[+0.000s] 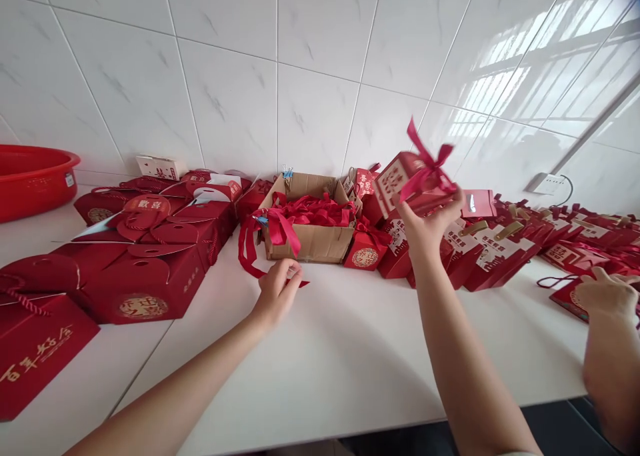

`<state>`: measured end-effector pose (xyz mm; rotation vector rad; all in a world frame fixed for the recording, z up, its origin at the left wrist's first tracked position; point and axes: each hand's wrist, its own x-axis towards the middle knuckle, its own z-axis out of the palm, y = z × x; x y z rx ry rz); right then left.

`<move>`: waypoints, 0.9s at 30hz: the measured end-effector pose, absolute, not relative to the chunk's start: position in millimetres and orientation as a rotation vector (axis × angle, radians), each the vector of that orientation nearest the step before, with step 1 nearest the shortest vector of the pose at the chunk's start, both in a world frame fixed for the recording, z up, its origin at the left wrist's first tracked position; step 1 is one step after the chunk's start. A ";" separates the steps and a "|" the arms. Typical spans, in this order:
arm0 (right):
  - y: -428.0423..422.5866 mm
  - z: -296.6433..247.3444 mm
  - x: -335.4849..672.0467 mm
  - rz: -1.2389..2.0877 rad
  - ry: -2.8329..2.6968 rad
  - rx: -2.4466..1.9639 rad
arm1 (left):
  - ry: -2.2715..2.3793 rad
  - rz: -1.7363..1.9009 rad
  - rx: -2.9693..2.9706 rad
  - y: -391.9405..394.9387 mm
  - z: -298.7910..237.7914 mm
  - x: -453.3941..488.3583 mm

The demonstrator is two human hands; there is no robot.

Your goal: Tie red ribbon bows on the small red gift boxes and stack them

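Right hand (427, 228) grips small red paper gift box (400, 179) from below, bow left free. Left hand (277, 289) pinches loose red satin ribbon (243, 249) flat on white tabletop (350, 349), beside brown cardboard box (313, 241).

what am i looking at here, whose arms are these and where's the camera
No machine here: one camera sits on a person's head, looking down at their own two bare hands. The left hand pinches the end of a red ribbon that trails over the white counter. The right hand holds up a small red box tied with a bow. Behind are a cardboard box full of ribbons, red gift boxes and a red basin. The hand at far right belongs to another person.
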<state>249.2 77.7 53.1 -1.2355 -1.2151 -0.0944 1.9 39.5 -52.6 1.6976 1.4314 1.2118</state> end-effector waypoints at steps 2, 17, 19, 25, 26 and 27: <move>83.5 51.0 250.5 -0.044 -1.079 -1.317 | 1.470 1.206 1.720 41.5 -53.4 0.8; 89.7 75.3 250.8 -0.254 -0.875 -1.079 | 1.493 1.073 1.802 49.0 -67.8 3.0; 86.1 79.9 255.0 -0.346 -0.861 -1.070 | 1.490 1.058 1.810 49.4 -69.4 2.7; 51.1 100.8 281.3 -0.425 -0.730 -0.961 | 1.549 0.977 1.894 46.8 -68.8 4.2; 42.4 104.0 286.6 -0.399 -0.773 -0.925 | 1.547 0.972 1.902 46.5 -68.5 4.7; 33.8 106.6 291.5 -0.354 -0.860 -0.900 | 1.536 0.975 1.911 46.5 -68.5 5.1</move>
